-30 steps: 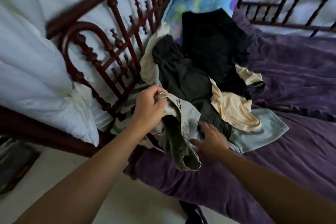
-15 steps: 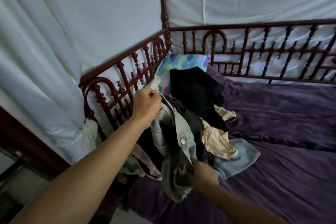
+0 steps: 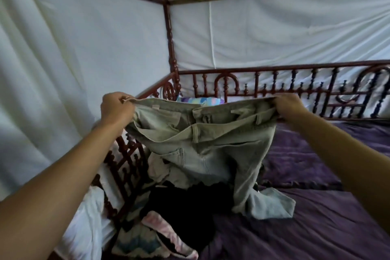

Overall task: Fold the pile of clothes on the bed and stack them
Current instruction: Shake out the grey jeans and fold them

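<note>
Crumpled bedspread [image 3: 316,228], pale denim jeans [image 3: 211,143] taut between left hand [image 3: 116,110], right hand [image 3: 289,106]

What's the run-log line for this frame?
phase: jeans spread | left hand: grips waistband | right hand: grips waistband | jeans: held up, legs hang to pile | stack: none visible

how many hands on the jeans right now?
2. The left hand grips the pale jeans at the waistband's left end; the right hand grips the right end. Neither is hidden.
</note>
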The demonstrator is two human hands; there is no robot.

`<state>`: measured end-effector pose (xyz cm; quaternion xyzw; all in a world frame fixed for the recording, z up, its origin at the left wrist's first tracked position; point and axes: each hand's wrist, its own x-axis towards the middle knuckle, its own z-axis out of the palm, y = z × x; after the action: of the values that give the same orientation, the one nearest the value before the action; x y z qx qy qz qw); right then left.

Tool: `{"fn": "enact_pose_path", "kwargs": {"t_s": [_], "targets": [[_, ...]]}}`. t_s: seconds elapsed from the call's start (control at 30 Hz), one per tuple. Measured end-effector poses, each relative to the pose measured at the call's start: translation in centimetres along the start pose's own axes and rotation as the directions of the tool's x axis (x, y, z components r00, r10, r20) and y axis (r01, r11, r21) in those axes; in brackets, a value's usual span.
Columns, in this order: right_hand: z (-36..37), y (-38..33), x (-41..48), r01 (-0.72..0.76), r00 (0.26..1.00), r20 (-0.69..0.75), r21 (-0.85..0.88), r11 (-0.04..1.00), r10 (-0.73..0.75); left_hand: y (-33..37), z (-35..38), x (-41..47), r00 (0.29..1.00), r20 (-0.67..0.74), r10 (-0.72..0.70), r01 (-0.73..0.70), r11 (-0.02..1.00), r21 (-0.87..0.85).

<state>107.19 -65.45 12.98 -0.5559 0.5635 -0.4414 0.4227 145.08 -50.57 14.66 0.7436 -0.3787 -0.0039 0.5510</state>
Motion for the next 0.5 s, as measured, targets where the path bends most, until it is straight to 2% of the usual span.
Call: {"fn": "enact_pose_path", "kwargs": {"t_s": [0.17,0.23,0.27,0.33,0.43,0.5], "targets": [[-0.5,-9.4,-0.6,0.211,0.969,-0.158,0.125,0.969,-0.19,3.4,-2.4,4.4,0.97,-0.105,0.221,-0.223,0.975,-0.009],[-1.6,-11.4,-0.5,0.307,0.934,-0.212,0.064,0.95,-0.287,4.2,-2.6,5.6,0.935,-0.13,0.331,-0.329,0.944,0.037],[-2.2,-11.7,-0.5,0.343,0.916,-0.215,-0.017,0.939,-0.338,4.1,-2.4,6.0,0.922,-0.101,0.375,-0.368,0.926,0.082],[-3.5,-10.6,-0.6,0.347,0.897,-0.176,-0.285,0.894,-0.405,2.7,-1.2,6.0,0.91,0.072,0.408,-0.413,0.878,0.242],[-5.6,-5.9,-0.7,0.265,0.925,-0.04,-0.645,0.716,-0.378,-0.1,1.9,4.3,0.901,0.367,0.231,-0.392,0.796,0.462],[-6.9,-2.4,-1.2,0.182,0.961,-0.004,-0.741,0.646,-0.275,-1.3,3.6,3.0,0.886,0.435,0.16,-0.374,0.801,0.467]]}}
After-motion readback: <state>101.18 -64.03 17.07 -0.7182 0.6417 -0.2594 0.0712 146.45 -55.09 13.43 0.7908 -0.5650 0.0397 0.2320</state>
